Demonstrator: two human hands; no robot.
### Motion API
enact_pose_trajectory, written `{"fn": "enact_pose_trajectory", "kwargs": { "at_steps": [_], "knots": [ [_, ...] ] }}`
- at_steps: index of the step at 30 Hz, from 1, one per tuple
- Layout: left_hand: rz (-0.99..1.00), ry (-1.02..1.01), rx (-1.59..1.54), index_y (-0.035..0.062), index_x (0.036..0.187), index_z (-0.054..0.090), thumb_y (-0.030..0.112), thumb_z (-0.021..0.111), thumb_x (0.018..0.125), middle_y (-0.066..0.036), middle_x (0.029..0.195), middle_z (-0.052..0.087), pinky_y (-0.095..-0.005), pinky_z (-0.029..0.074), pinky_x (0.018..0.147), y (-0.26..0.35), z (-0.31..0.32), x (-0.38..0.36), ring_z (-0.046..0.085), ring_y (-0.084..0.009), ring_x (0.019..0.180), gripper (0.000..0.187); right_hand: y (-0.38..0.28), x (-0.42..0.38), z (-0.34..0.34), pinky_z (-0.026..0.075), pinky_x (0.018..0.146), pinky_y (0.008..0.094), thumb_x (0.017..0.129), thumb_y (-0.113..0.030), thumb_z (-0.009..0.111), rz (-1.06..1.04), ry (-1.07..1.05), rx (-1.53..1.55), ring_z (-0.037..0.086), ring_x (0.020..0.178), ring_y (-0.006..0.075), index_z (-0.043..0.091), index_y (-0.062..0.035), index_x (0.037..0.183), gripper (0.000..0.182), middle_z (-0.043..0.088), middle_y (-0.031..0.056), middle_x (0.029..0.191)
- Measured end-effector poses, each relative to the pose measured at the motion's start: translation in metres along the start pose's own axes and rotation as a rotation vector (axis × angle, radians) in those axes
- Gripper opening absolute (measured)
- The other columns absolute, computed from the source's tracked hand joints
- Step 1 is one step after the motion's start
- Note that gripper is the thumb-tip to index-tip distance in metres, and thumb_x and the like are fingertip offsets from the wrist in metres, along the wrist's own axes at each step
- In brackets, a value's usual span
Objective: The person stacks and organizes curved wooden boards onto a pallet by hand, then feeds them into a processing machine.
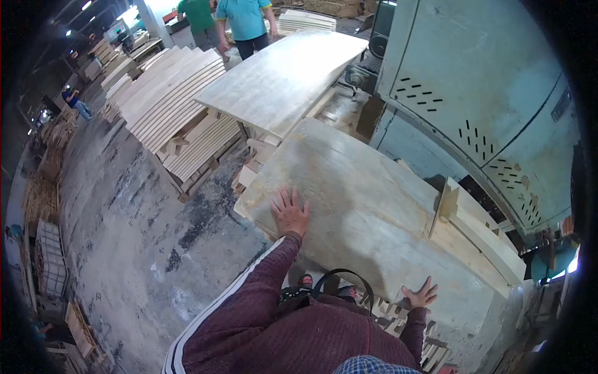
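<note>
Both hands rest on a wide, worn work table [364, 181] with a pale, stained top. Toward its left end lies my left hand [291, 213], palm down with the fingers spread and nothing in it. Near the front edge on the right is my right hand [422, 293], also flat with its fingers apart and holding nothing. A wooden fence with a thick pale beam [479, 237] runs along the table's far right side, apart from my right hand. Beyond the far left edge stands a second table with a smooth, shiny top [286, 75].
A large pale-green machine cabinet [473, 81] rises behind the table. Tall stacks of wooden panels [171, 93] stand to the left. A person in a blue shirt [245, 22] and one in green [198, 15] stand beyond. Concrete floor [124, 237] stretches left.
</note>
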State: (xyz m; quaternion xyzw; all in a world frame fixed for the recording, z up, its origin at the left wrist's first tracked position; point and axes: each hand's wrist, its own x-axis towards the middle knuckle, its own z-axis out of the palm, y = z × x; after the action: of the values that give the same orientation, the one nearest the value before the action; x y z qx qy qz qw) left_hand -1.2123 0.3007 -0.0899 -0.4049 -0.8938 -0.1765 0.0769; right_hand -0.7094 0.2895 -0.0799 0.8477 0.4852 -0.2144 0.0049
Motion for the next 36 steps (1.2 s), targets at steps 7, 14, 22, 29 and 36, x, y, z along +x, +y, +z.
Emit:
{"fn": "enact_pose_trajectory", "kwargs": {
  "at_steps": [7, 14, 22, 29, 36],
  "knots": [
    [-0.001, 0.007, -0.042, 0.0171, 0.143, 0.034, 0.046, 0.051, 0.088, -0.016, 0.152, 0.021, -0.056, 0.013, 0.111, 0.005, -0.002, 0.001, 0.018, -0.0342, 0.141, 0.065, 0.022, 0.021, 0.001, 0.004, 0.103, 0.0729, 0.033, -0.068, 0.082, -0.165, -0.062, -0.015, -0.013, 0.141, 0.0444, -0.002, -0.0382, 0.149, 0.147, -0.014, 0.0163, 0.156],
    [-0.003, -0.017, -0.06, 0.0168, 0.145, 0.032, 0.049, 0.047, 0.089, -0.016, 0.154, 0.018, -0.0562, 0.01, 0.112, 0.006, 0.002, -0.002, 0.013, -0.0339, 0.143, 0.066, 0.048, 0.045, 0.017, -0.009, 0.111, 0.0557, 0.032, -0.081, 0.073, -0.277, 0.0, -0.098, -0.012, 0.141, 0.0432, -0.002, -0.0255, 0.151, 0.151, -0.011, 0.0288, 0.152],
    [-0.011, -0.052, 0.0, 0.0189, 0.145, 0.032, 0.05, 0.046, 0.09, -0.015, 0.154, 0.018, -0.0566, 0.01, 0.112, 0.006, 0.0, -0.006, 0.015, -0.0329, 0.142, 0.065, 0.047, 0.03, 0.013, -0.011, 0.111, 0.0531, 0.034, -0.075, 0.078, -0.239, -0.048, -0.115, -0.016, 0.142, 0.0377, -0.008, -0.0224, 0.151, 0.154, -0.012, 0.0268, 0.153],
    [0.004, -0.005, -0.023, 0.0201, 0.144, 0.033, 0.051, 0.048, 0.088, -0.015, 0.152, 0.022, -0.0561, 0.012, 0.112, 0.0, 0.007, 0.001, 0.016, -0.0325, 0.142, 0.066, 0.031, 0.025, 0.016, -0.012, 0.11, 0.0545, 0.034, -0.079, 0.075, -0.262, -0.039, -0.075, -0.015, 0.142, 0.0378, -0.007, -0.018, 0.151, 0.154, -0.009, 0.0302, 0.152],
    [-0.018, -0.017, -0.004, 0.0194, 0.144, 0.034, 0.05, 0.049, 0.088, -0.015, 0.152, 0.022, -0.056, 0.012, 0.112, 0.0, 0.006, 0.002, 0.015, -0.033, 0.142, 0.065, 0.025, 0.025, 0.015, -0.013, 0.109, 0.0582, 0.029, -0.08, 0.075, -0.281, -0.062, -0.008, -0.022, 0.139, 0.0413, -0.006, -0.0229, 0.151, 0.157, -0.017, 0.0301, 0.15]
  ]
}}
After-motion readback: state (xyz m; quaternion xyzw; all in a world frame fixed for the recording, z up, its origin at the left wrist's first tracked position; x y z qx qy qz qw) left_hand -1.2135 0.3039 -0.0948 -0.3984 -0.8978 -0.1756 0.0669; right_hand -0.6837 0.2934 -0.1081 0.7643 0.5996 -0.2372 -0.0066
